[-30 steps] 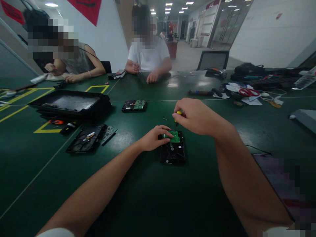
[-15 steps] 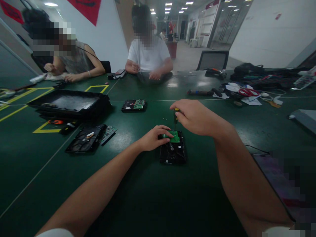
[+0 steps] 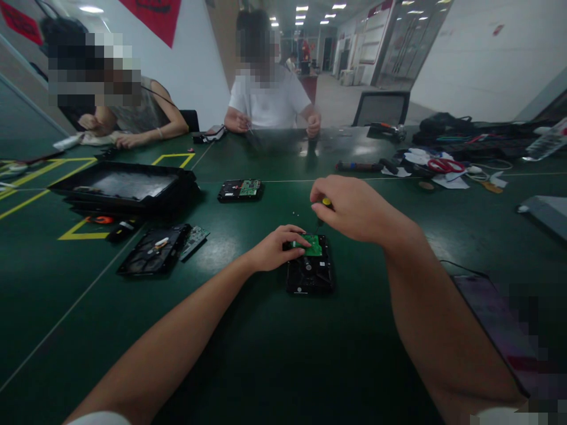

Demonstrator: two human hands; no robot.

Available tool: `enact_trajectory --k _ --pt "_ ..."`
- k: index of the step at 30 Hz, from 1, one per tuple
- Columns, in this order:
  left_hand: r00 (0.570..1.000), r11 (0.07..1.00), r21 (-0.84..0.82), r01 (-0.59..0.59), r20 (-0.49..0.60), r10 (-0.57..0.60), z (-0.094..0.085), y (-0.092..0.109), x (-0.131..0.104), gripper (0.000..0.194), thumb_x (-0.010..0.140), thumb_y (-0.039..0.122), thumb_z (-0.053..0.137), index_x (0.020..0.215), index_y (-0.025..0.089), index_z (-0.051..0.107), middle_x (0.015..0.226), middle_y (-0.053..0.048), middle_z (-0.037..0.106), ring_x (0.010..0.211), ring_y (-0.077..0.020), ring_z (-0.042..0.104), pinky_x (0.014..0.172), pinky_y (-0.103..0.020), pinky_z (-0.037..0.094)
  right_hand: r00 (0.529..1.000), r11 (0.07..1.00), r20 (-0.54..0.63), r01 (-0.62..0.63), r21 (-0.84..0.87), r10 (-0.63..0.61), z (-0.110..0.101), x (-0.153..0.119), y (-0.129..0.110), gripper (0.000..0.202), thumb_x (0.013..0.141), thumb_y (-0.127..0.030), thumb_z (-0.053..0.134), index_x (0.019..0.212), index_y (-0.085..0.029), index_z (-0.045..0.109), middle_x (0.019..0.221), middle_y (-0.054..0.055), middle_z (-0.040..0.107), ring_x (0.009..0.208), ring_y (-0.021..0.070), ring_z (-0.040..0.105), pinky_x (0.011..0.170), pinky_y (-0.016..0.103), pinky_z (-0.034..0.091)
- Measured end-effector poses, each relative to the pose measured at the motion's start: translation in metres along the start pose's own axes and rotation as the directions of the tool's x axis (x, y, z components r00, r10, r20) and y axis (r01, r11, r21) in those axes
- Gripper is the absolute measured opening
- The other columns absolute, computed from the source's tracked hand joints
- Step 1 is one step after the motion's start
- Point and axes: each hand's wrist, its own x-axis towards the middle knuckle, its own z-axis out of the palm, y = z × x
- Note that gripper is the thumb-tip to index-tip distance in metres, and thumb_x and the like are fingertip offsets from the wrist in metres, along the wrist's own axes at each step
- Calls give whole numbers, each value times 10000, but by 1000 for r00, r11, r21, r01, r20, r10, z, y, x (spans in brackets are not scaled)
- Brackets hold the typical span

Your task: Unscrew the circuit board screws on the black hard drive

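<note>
We see a dim scene, lit from above by rows of ceiling lights [image 3: 305, 8] far down the hall behind the worktop [image 3: 266, 354]. The white wall [image 3: 478, 59] at the right is washed out. The glossy worktop throws back pale glare near its far edge and a soft sheen by its left side. Our arms cast broad, soft shadows toward the near edge. Straight lines bow outward at the frame's edges. Faces and the lower right corner are pixelated; detail is soft and grainy throughout.
</note>
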Motion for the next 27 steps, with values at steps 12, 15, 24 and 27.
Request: enact_trajectory --k 12,15,24,27 --pt "1000 1000 7 7 -1 -7 -1 4 0 218 963 258 702 1171 280 765 1391 -83 613 1350 -277 553 1177 -530 410 996 992 18 85 88 -87 5 2 3 337 1003 -146 430 1189 -143 710 1042 85 773 908 194 676 825 293 427" --pt "1000 1000 5 1 -3 -1 0 3 0 224 964 261 702 1179 287 763 1388 -78 616 1354 -276 550 1178 -526 411 996 993 16 82 81 -83 4 1 3 296 1005 -173 452 1136 -156 717 1046 83 771 921 198 675 821 295 421" --pt "1000 1000 8 -13 3 13 0 0 0 236 967 263 702 1194 293 758 1401 -77 602 1369 -273 537 1183 -518 407 1000 1000 -11 -8 5 9 1 1 1 160 960 -254 572 949 -160 701 939 94 745 815 209 633 728 311 372" --pt "1000 1000 9 -13 8 13 0 1 0 242 969 262 698 1202 295 754 1406 -76 599 1369 -274 536 1182 -519 410 1000 999 11 7 47 -8 1 1 0 163 981 -243 553 960 -181 703 914 62 751 794 191 636 720 298 366"
